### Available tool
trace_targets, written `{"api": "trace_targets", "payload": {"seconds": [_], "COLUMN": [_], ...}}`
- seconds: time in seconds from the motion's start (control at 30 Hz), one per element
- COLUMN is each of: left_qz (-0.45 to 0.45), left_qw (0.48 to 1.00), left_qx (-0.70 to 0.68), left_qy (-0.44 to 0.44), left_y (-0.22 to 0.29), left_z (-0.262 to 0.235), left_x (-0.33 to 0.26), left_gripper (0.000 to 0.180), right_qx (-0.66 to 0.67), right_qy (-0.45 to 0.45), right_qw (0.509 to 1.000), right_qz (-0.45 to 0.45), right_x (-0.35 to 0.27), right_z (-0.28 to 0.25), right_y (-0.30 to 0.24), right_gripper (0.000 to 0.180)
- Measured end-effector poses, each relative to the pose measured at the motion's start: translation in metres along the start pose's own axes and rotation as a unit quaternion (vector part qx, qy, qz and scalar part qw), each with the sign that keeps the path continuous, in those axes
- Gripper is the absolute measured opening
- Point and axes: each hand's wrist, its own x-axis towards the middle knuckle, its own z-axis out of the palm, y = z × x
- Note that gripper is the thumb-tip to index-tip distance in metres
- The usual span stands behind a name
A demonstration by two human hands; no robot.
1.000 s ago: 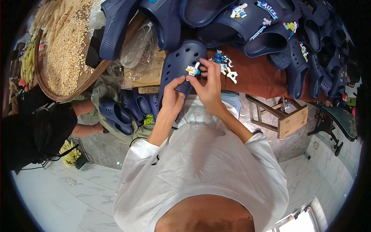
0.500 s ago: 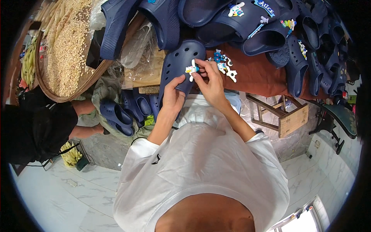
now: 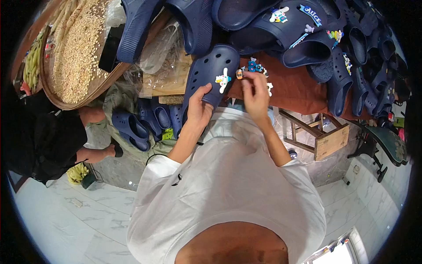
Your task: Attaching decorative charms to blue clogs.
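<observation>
The left hand [image 3: 198, 108] holds a navy blue foam clog with round holes [image 3: 211, 70] by its lower edge, thumb on top and fingers under it, so its grip is closed on the shoe. The clog is lifted a little above the near edge of the desk covered with a rust-brown cloth [image 3: 294, 90], toe pointing away from the person. A white cartoon figure charm with yellow and blue details [image 3: 223, 80] sits in one hole on the clog's upper.

The right hand [image 3: 255, 94] is just beside the clog, to its right. Its fingertips are pinched together on a small orange charm [image 3: 239, 74], held close to the clog's side edge.

On the cloth behind the right hand lies a small group of loose blue and white charms [image 3: 257, 68]. Further back is a pile of dark blue clogs [image 3: 307, 44], some carrying colourful charms and a blue banner-shaped tag.

To the left, a crumpled clear plastic bag [image 3: 165, 53] lies on a flat brown cardboard piece [image 3: 169, 83]. A round woven tray of pale grain [image 3: 74, 53] is at the far left. Under the desk, more navy clogs [image 3: 140, 123] lie on the floor, and a small wooden stool [image 3: 321, 136] stands to the right.
</observation>
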Motion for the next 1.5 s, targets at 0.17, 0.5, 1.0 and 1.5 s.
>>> {"api": "trace_targets", "payload": {"seconds": [0.17, 0.5, 1.0, 1.5], "left_qz": [0.011, 0.033, 0.035, 0.024], "left_qw": [1.000, 0.995, 0.993, 0.989], "left_qx": [-0.011, -0.021, 0.004, -0.038], "left_qy": [-0.008, -0.096, -0.108, -0.140], "left_y": [-0.006, -0.018, -0.017, -0.016], "left_z": [-0.012, -0.036, -0.033, -0.033], "left_x": [0.009, 0.025, 0.026, 0.026], "left_gripper": [0.029, 0.039, 0.057, 0.055], "right_qx": [-0.177, -0.237, -0.027, 0.097], "right_qy": [0.034, -0.019, -0.024, -0.061], "right_qw": [0.983, 0.971, 0.990, 0.993], "right_qz": [-0.047, -0.029, -0.137, 0.025], "right_x": [0.015, 0.023, 0.052, 0.059], "right_z": [-0.037, -0.036, 0.015, 0.016], "right_y": [0.048, 0.053, -0.013, 0.000], "right_gripper": [0.021, 0.016, 0.018, 0.032]}}
